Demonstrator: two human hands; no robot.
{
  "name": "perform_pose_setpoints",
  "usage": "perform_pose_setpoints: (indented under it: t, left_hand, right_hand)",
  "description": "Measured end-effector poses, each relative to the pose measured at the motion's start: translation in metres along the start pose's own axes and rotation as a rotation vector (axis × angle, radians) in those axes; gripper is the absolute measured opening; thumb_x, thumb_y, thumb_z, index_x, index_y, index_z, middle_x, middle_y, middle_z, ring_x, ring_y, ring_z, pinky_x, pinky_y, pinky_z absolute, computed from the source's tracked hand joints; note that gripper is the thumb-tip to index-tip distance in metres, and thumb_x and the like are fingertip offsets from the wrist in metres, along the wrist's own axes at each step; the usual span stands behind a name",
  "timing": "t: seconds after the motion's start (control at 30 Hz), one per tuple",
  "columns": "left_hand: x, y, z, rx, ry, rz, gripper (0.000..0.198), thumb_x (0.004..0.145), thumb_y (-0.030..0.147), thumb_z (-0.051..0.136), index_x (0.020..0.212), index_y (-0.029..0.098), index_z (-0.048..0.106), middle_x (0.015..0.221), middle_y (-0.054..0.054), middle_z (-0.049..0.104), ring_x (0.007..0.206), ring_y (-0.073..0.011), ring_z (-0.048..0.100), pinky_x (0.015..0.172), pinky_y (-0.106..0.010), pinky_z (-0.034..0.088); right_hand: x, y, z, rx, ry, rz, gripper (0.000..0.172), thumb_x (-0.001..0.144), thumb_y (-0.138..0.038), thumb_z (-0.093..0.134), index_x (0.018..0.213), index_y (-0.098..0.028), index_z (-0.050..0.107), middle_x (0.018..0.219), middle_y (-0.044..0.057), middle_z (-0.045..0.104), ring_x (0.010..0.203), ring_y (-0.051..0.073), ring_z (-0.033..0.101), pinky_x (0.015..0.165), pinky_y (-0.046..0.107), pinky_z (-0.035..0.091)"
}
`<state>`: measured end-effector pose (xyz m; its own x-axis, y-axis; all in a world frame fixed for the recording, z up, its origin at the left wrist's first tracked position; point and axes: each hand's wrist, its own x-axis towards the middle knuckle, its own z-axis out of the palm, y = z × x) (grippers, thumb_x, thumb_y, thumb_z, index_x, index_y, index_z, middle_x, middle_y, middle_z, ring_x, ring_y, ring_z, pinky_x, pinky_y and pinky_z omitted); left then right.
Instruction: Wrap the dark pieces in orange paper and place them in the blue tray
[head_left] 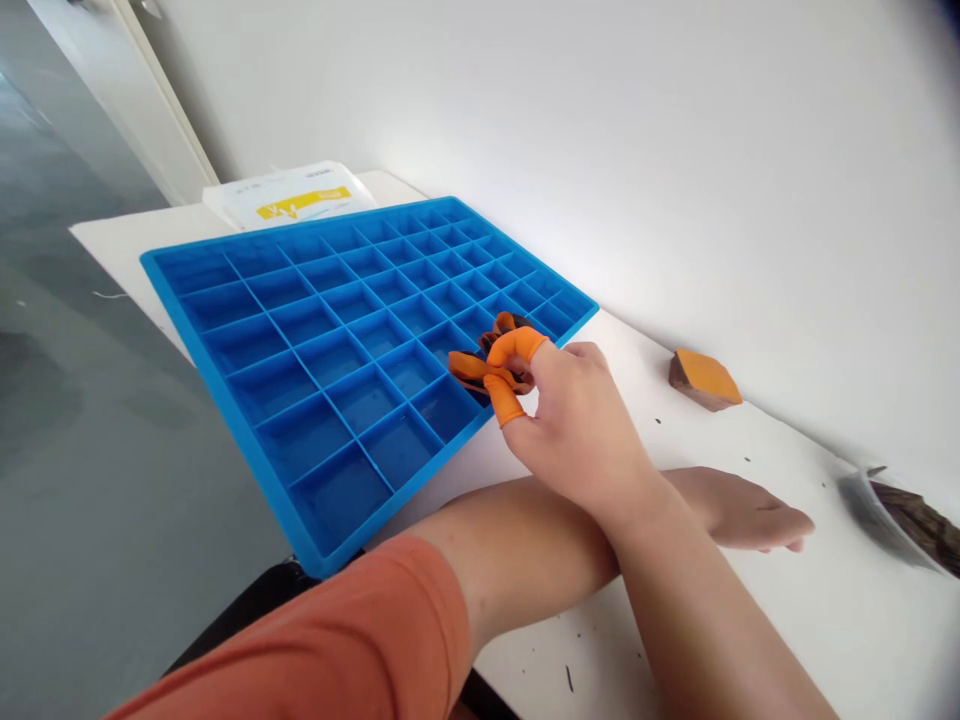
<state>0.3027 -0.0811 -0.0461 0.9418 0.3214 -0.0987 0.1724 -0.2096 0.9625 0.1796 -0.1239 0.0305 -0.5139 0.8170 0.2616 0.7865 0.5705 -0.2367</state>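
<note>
My right hand (581,425), with orange finger cots on thumb and forefinger, pinches a folded orange-and-dark thin piece (469,368). The piece is at the near right edge of a blue tray (330,540) divided into many square compartments. More orange-and-dark folds (510,322) show just behind the fingers; whether they are part of the same piece I cannot tell. My left arm crosses under the right forearm. Over the white table, my left hand (757,512) has its fingers curled under, and what they hold, if anything, is hidden.
A stack of orange-topped sheets (705,378) with brown sides lies against the wall. At the far right stands a clear container (896,520) with dark brown strips. A white-and-yellow packet (289,195) lies behind the tray. Dark crumbs dot the white table (540,670).
</note>
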Motion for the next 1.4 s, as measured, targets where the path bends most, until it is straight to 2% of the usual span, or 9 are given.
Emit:
perform_pose_setpoints:
  t: [0.1,0.23,0.4,0.53,0.7,0.83,0.97,1.1,1.4]
  left_hand:
    - [0.008,-0.004,0.001,0.016,0.004,0.005,0.042,0.091,0.051,0.030,0.112,0.028,0.057,0.132,0.000,0.067,0.133,-0.0251,0.056,0.113,-0.046,0.042]
    - [0.015,-0.010,0.004,0.022,0.009,0.027,0.044,0.090,0.053,0.030,0.113,0.028,0.057,0.134,-0.001,0.068,0.136,-0.0262,0.054,0.116,-0.047,0.041]
    - [0.007,-0.007,0.004,0.003,0.022,0.014,0.042,0.089,0.053,0.031,0.110,0.029,0.058,0.132,0.000,0.068,0.134,-0.0258,0.056,0.113,-0.045,0.043]
    - [0.005,-0.007,0.003,-0.001,0.018,0.023,0.042,0.090,0.052,0.030,0.111,0.028,0.058,0.133,-0.001,0.068,0.135,-0.0257,0.055,0.114,-0.046,0.042]
    - [0.009,-0.006,0.001,0.004,0.000,0.019,0.044,0.090,0.051,0.033,0.117,0.026,0.059,0.137,-0.003,0.067,0.134,-0.0275,0.056,0.114,-0.048,0.042]
    - [0.009,-0.004,-0.001,-0.009,-0.019,0.017,0.046,0.092,0.048,0.032,0.120,0.023,0.059,0.133,-0.004,0.068,0.128,-0.0251,0.058,0.111,-0.044,0.045]
    - [0.008,-0.006,-0.003,-0.085,0.000,0.015,0.047,0.090,0.049,0.033,0.122,0.025,0.059,0.132,-0.002,0.068,0.127,-0.0256,0.058,0.108,-0.045,0.047]
    - [0.004,-0.008,-0.004,-0.134,0.005,0.007,0.048,0.085,0.050,0.037,0.120,0.027,0.059,0.132,-0.001,0.068,0.126,-0.0263,0.058,0.106,-0.046,0.047]
    - [0.001,-0.005,-0.003,-0.107,0.000,-0.006,0.044,0.083,0.051,0.035,0.115,0.030,0.057,0.131,0.002,0.067,0.129,-0.0240,0.057,0.107,-0.044,0.046]
  right_hand:
    - [0.000,-0.008,0.002,-0.040,-0.006,0.066,0.014,0.089,-0.017,0.051,0.095,-0.021,0.063,0.064,-0.002,0.062,0.054,0.015,0.048,0.084,0.038,0.039]
    - [0.001,-0.010,0.003,-0.063,-0.030,0.109,0.019,0.091,-0.019,0.051,0.100,-0.022,0.068,0.057,-0.005,0.054,0.050,0.014,0.041,0.075,0.034,0.034]
    - [-0.003,-0.008,-0.006,-0.058,-0.133,0.116,0.024,0.096,-0.026,0.051,0.105,-0.026,0.073,0.049,-0.008,0.044,0.047,0.014,0.036,0.073,0.034,0.032]
    - [-0.005,-0.010,-0.006,-0.151,-0.194,0.063,0.023,0.092,-0.038,0.063,0.108,-0.025,0.073,0.052,-0.006,0.051,0.050,0.015,0.039,0.075,0.035,0.033]
    - [-0.003,-0.011,0.007,-0.352,-0.139,0.075,0.017,0.095,-0.020,0.054,0.093,-0.022,0.070,0.062,0.000,0.063,0.053,0.016,0.042,0.073,0.034,0.029]
    - [-0.001,-0.012,0.016,-0.417,-0.095,0.024,0.015,0.097,-0.024,0.055,0.085,-0.022,0.064,0.067,0.001,0.068,0.051,0.014,0.038,0.071,0.035,0.026]
    - [0.001,-0.012,0.017,-0.398,-0.027,0.045,0.015,0.095,-0.022,0.054,0.082,-0.021,0.061,0.064,0.003,0.066,0.051,0.016,0.042,0.068,0.034,0.027]
    - [0.002,-0.013,0.016,-0.318,0.039,0.167,0.017,0.097,-0.032,0.051,0.089,-0.020,0.062,0.059,0.004,0.061,0.052,0.020,0.050,0.064,0.034,0.031]
    - [0.002,-0.014,0.015,-0.083,0.026,0.351,0.019,0.094,-0.038,0.055,0.098,-0.020,0.062,0.063,0.003,0.064,0.049,0.018,0.050,0.053,0.032,0.032]
